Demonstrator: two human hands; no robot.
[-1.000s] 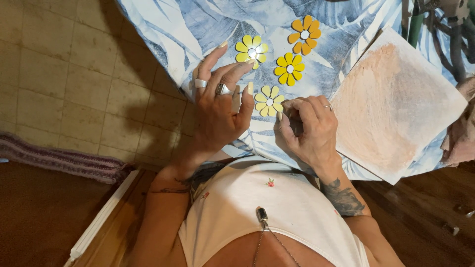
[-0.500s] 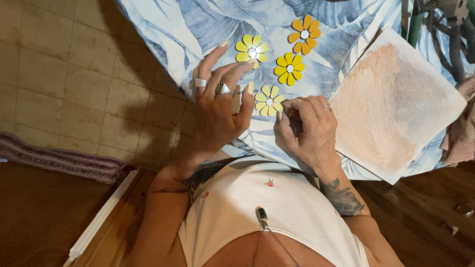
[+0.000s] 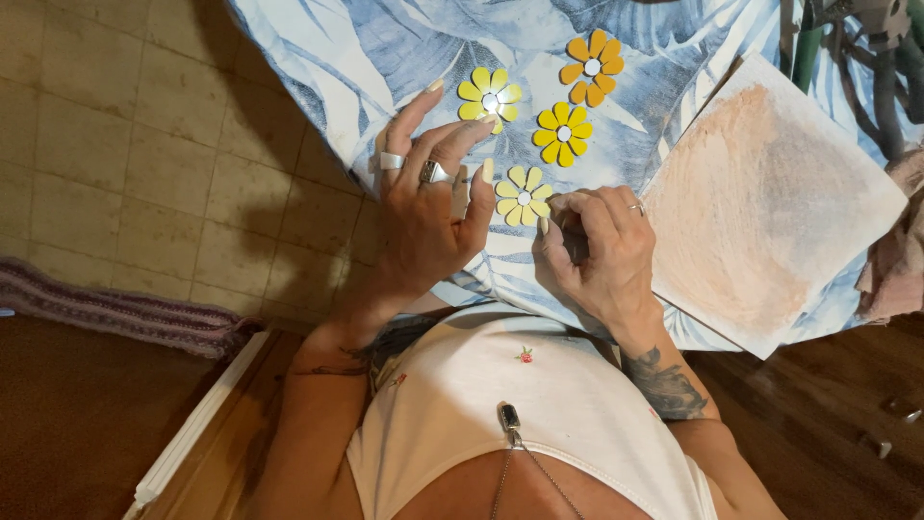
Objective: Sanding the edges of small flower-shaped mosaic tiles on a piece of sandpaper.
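Note:
Several flat flower cut-outs lie on a table with a blue leaf-print cloth [image 3: 327, 58]. My left hand [image 3: 423, 217], wearing rings, rests fingers spread beside a pale yellow flower [image 3: 524, 196], thumb at its left petals. My right hand [image 3: 599, 252] is curled just below and right of that flower, fingertips pinched near its edge; whether it holds a small tool is hidden. Another yellow flower [image 3: 489, 98] lies by my left fingertips. A deeper yellow flower [image 3: 563, 133] and an orange flower [image 3: 593, 66] lie farther away.
A square sheet stained peach-pink [image 3: 770, 207] lies on the table to the right of my right hand. Crumpled cloth [image 3: 895, 255] sits at the right edge. Tiled floor [image 3: 125, 144] and a purple rug [image 3: 115, 313] are at left.

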